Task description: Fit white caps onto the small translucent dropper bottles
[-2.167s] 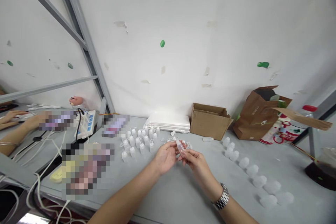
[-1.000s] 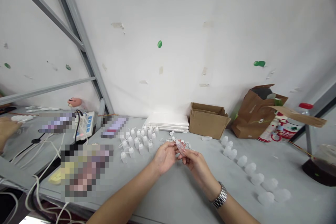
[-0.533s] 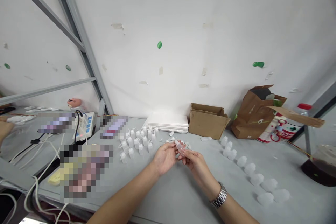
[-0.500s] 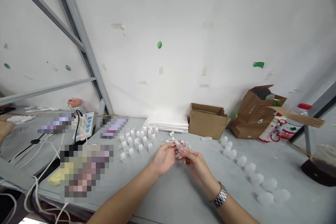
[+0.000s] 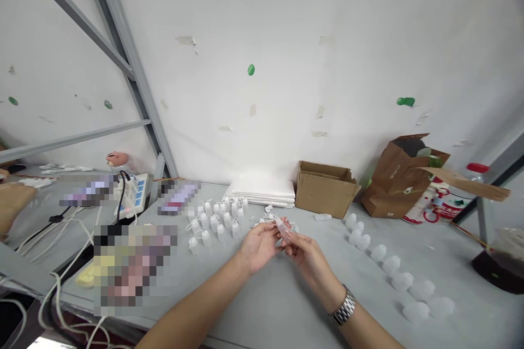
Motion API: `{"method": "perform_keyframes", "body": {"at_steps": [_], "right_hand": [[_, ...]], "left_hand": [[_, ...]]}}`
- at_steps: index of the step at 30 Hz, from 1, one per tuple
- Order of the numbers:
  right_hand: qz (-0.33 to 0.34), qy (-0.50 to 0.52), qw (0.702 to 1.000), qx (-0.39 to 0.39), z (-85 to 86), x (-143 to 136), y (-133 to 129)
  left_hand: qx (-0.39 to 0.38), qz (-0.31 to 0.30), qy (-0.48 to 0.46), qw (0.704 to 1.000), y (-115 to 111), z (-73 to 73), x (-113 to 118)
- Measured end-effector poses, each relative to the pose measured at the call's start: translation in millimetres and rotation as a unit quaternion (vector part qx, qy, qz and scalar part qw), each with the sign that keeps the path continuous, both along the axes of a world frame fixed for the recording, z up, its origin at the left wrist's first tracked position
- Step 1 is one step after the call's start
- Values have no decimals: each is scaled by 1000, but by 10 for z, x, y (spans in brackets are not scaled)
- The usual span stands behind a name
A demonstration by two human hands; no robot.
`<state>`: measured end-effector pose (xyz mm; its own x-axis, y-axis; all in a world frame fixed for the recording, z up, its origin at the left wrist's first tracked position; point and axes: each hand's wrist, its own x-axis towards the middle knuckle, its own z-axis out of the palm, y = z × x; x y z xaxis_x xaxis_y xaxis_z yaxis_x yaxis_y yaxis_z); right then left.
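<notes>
While the right hand (image 5: 307, 256) holds a small bottle (image 5: 285, 232) between thumb and fingers, the left hand (image 5: 258, 248) has its fingertips drawn in narrow at the bottle's upper end; whether they grip the tip, I cannot tell. The bottle is slim, whitish and see-through enough to take a pinkish tint among the fingers. It is tilted — its narrow end towards the left hand, its base towards the right palm — and is held above the middle of the table (image 5: 262, 311).

Just behind the hands lies a loose heap of white caps (image 5: 291, 227), partly hidden by the fingers. Left of them, towards the table's back edge, a cluster of capped bottles (image 5: 214, 222) stands upright, some with looped straps. On the other side, cloudy, rounded-looking bottles (image 5: 392, 265) form a slanting line towards the table's front right corner. Another bottle (image 5: 323, 217) lies on its side before the cardboard box (image 5: 326, 193) at the back edge.
</notes>
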<state>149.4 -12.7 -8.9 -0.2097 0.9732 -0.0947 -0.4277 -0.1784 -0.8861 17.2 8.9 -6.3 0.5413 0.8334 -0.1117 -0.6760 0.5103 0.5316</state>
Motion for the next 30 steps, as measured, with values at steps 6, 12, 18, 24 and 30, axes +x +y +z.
{"method": "perform_keyframes", "body": {"at_steps": [6, 12, 18, 24, 30], "right_hand": [[4, 19, 1000, -5, -18, 1, 4], [7, 9, 1000, 3, -6, 9, 8], [6, -7, 1000, 11, -1, 12, 7], [-1, -24, 999, 31, -13, 8, -5], [-3, -30, 999, 30, -19, 2, -11]], "left_hand": [[-3, 1, 6, 1000, -2, -6, 0], [14, 6, 13, 1000, -7, 5, -7], [31, 33, 23, 999, -7, 7, -16], [30, 51, 46, 997, -5, 25, -9], [34, 61, 63, 996, 11, -12, 0]]}}
